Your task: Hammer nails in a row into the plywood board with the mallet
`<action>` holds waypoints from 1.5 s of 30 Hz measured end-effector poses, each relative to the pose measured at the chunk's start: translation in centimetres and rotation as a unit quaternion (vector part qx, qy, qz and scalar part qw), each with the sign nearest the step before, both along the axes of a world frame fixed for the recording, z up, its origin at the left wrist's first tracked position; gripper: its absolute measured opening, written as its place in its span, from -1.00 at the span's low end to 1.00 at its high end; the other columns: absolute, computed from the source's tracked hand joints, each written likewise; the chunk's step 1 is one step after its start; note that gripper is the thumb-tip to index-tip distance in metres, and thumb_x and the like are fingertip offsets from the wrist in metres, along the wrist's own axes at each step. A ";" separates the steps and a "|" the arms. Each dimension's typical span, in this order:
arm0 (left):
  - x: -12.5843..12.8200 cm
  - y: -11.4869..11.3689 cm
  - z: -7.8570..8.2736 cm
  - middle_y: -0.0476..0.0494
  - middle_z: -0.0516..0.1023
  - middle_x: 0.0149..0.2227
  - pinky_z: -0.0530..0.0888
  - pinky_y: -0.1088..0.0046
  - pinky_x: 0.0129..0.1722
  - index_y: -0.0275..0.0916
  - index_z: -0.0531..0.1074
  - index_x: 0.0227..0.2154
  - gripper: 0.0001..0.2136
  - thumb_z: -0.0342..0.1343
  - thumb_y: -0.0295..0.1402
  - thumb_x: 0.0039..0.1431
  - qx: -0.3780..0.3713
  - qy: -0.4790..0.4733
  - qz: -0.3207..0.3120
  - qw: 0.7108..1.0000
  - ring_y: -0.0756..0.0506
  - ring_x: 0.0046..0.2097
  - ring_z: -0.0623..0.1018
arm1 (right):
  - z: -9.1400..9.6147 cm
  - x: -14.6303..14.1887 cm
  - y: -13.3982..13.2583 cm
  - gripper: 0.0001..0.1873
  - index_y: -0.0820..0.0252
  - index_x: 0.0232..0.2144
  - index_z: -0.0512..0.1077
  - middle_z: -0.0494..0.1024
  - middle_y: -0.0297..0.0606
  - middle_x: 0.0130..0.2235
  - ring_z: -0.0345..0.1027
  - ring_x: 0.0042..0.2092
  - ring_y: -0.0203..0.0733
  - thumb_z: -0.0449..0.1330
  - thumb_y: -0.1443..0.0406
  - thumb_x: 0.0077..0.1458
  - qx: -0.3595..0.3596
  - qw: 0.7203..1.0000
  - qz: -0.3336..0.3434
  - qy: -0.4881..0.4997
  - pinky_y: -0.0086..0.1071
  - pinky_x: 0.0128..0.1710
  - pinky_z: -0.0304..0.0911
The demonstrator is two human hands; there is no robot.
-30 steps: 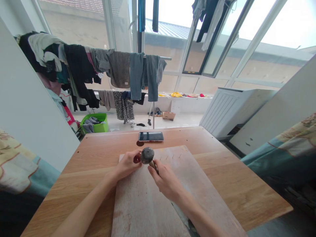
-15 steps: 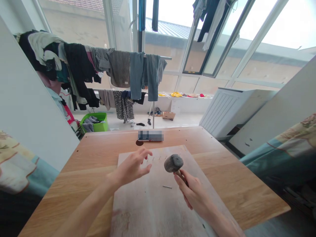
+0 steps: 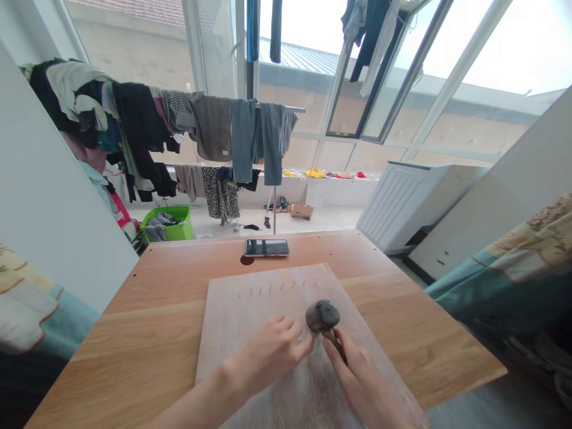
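Nails (image 3: 282, 286), one row, standing in our wooden board (image 3: 227, 322); nailing seems in hand. Right hand (image 3: 357, 364): closed round mallet (image 3: 322, 316). Left hand (image 3: 277, 344): half-curled, contents we cannot tell. Next probably calls for steadying another.

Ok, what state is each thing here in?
Left hand, fingers curled, contents hidden.
Black-headed mallet, gripped in right hand.
Pale rectangular board, flat on brown wooden table.
Thin metal nails, standing in a row.
Black smartphone, lying screen up.
Green plastic basket, clothes inside.
Grey-framed window sash, open.

Board (image 3: 226, 319) on table (image 3: 147, 328); nails (image 3: 281, 286) near board's far edge; phone (image 3: 267, 248) behind board; mallet (image 3: 322, 316) before nails.
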State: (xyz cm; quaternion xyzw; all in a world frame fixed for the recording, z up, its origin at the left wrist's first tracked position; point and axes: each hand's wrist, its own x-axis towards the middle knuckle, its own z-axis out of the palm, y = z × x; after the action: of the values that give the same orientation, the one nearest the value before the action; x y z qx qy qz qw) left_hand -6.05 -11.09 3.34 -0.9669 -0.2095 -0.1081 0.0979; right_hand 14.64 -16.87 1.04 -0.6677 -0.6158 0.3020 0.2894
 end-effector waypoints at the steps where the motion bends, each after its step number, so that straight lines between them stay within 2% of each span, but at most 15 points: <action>1: -0.9 0.5 0.1 -0.10 0.53 -0.33 0.44 0.36 -0.33 -0.24 0.46 -0.12 -0.79 0.07 -0.59 0.25 -0.026 -0.019 0.016 0.999 -0.13 -0.31 0.52 | 0.0 0.1 0.0 -0.50 0.12 -0.10 0.53 0.68 -0.10 -0.31 0.60 -0.19 0.07 -0.05 -0.04 0.29 0.004 1.000 -0.006 -0.006 -0.28 -0.20 0.41; 3: -3.2 2.0 -0.3 -0.05 0.54 -0.31 0.46 0.44 -0.31 -0.18 0.47 -0.16 -0.75 0.06 -0.64 0.23 -0.093 -0.100 0.075 0.988 -0.08 -0.30 0.54 | -0.1 0.2 -0.1 -0.50 0.11 -0.10 0.54 0.66 -0.16 -0.40 0.60 -0.28 0.07 -0.04 -0.04 0.29 0.005 1.000 -0.017 -0.015 -0.28 -0.30 0.42; 5: -6.1 3.8 -1.1 -0.06 0.59 -0.22 0.49 0.47 -0.20 -0.17 0.49 -0.14 -0.77 0.06 -0.58 0.25 -0.157 -0.242 0.151 0.946 -0.04 -0.24 0.59 | -0.1 0.3 -0.2 -0.47 0.11 -0.08 0.53 0.58 -0.26 -0.54 0.55 -0.47 0.03 -0.07 -0.05 0.30 -0.010 1.000 -0.018 -0.012 -0.29 -0.45 0.38; 7: -8.8 5.4 -2.0 -0.04 0.63 -0.25 0.51 0.46 -0.18 -0.17 0.52 -0.22 -0.86 0.08 -0.47 0.27 -0.182 -0.339 0.214 0.898 -0.03 -0.27 0.59 | -0.1 0.3 -0.2 -0.45 0.13 -0.05 0.51 0.45 -0.37 -0.67 0.41 -0.63 -0.04 -0.10 -0.06 0.31 -0.034 0.999 -0.010 0.002 -0.31 -0.57 0.29; 10: -11.3 6.4 -3.1 -0.02 0.65 -0.29 0.52 0.46 -0.28 -0.17 0.56 -0.26 -0.86 0.10 -0.34 0.23 -0.215 -0.384 0.267 0.857 -0.03 -0.36 0.57 | -0.1 0.3 -0.1 -0.40 0.17 -0.03 0.49 0.32 -0.45 -0.74 0.28 -0.72 -0.08 -0.11 -0.09 0.30 -0.060 0.998 -0.011 0.024 -0.32 -0.65 0.19; 14: -11.4 5.8 -3.6 -0.04 0.65 -0.30 0.52 0.48 -0.32 -0.18 0.58 -0.26 -0.81 0.09 -0.28 0.23 -0.247 -0.409 0.285 0.831 -0.01 -0.41 0.52 | 0.1 0.1 0.0 -0.44 0.14 -0.07 0.50 0.39 -0.40 -0.70 0.29 -0.69 -0.07 -0.04 -0.11 0.26 -0.062 0.997 -0.020 0.044 -0.32 -0.66 0.17; 17: -10.8 5.4 -3.6 -0.06 0.65 -0.29 0.52 0.48 -0.32 -0.19 0.59 -0.26 -0.82 0.09 -0.30 0.23 -0.252 -0.420 0.276 0.827 -0.02 -0.39 0.51 | 0.3 0.0 -0.1 -0.47 0.10 -0.11 0.51 0.38 -0.40 -0.70 0.27 -0.70 -0.07 -0.01 -0.12 0.23 -0.059 0.997 -0.026 0.050 -0.31 -0.67 0.16; 22: -10.7 5.6 -4.0 -0.09 0.65 -0.26 0.53 0.47 -0.26 -0.21 0.58 -0.25 -0.82 0.08 -0.35 0.22 -0.261 -0.411 0.248 0.838 -0.04 -0.32 0.55 | 0.5 0.1 -0.2 -0.48 0.10 -0.15 0.49 0.27 -0.45 -0.74 0.23 -0.70 -0.10 -0.04 -0.12 0.24 -0.058 0.997 -0.021 0.050 -0.32 -0.66 0.17; 26: -10.9 5.8 -4.6 -0.08 0.64 -0.27 0.54 0.45 -0.23 -0.19 0.58 -0.22 -0.83 0.10 -0.38 0.21 -0.252 -0.407 0.249 0.842 -0.04 -0.31 0.56 | 0.5 -0.7 0.5 -0.55 0.12 -0.25 0.46 0.24 -0.49 -0.70 0.17 -0.71 -0.21 0.04 -0.09 0.22 -0.045 0.995 -0.011 0.087 -0.39 -0.69 0.10; 30: -10.8 5.8 -4.8 -0.04 0.63 -0.31 0.55 0.43 -0.22 -0.18 0.56 -0.16 -0.80 0.11 -0.38 0.18 -0.248 -0.422 0.262 0.832 -0.04 -0.32 0.57 | 1.6 -3.6 2.5 -0.65 0.13 -0.26 0.35 0.17 -0.58 -0.64 0.08 -0.74 -0.36 0.00 0.00 0.28 -0.057 0.987 0.057 0.137 -0.50 -0.74 -0.02; 32: -10.7 5.8 -4.8 -0.02 0.63 -0.31 0.55 0.43 -0.20 -0.18 0.53 -0.11 -0.77 0.12 -0.40 0.17 -0.253 -0.428 0.265 0.826 -0.03 -0.32 0.57 | 2.6 -5.6 3.9 -0.71 0.12 -0.25 0.32 0.15 -0.60 -0.63 0.10 -0.74 -0.38 -0.02 0.06 0.29 -0.067 0.982 0.103 0.143 -0.53 -0.75 -0.03; 36: -10.7 5.8 -4.9 -0.01 0.64 -0.30 0.54 0.43 -0.19 -0.18 0.49 -0.05 -0.73 0.13 -0.39 0.19 -0.274 -0.429 0.273 0.816 -0.04 -0.29 0.58 | 4.0 -9.3 6.3 -0.79 0.09 -0.29 0.29 0.17 -0.58 -0.64 0.13 -0.70 -0.36 -0.06 0.17 0.32 -0.036 0.979 0.161 0.123 -0.51 -0.71 0.01; 40: -10.8 5.7 -4.7 -0.02 0.62 -0.29 0.52 0.46 -0.22 -0.17 0.48 -0.04 -0.70 0.11 -0.46 0.16 -0.276 -0.422 0.267 0.821 -0.03 -0.31 0.57 | 3.9 -11.4 7.4 -0.80 0.07 -0.33 0.30 0.26 -0.50 -0.58 0.15 -0.64 -0.33 -0.02 0.18 0.33 -0.017 0.976 0.186 0.111 -0.46 -0.64 0.02; 45: -10.8 5.7 -4.4 -0.01 0.60 -0.32 0.52 0.48 -0.25 -0.17 0.49 -0.12 -0.73 0.08 -0.51 0.12 -0.275 -0.412 0.269 0.826 -0.03 -0.33 0.55 | 3.6 -12.1 7.3 -0.81 0.08 -0.39 0.28 0.28 -0.45 -0.54 0.16 -0.51 -0.27 0.02 0.25 0.30 0.009 0.978 0.184 0.098 -0.40 -0.50 0.02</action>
State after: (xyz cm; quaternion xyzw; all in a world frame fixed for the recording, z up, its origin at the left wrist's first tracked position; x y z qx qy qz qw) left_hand -16.83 -5.43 -1.07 -0.7243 -0.5035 -0.4040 -0.2423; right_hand 2.50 -9.56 4.63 -0.5074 -0.6997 0.4083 0.2937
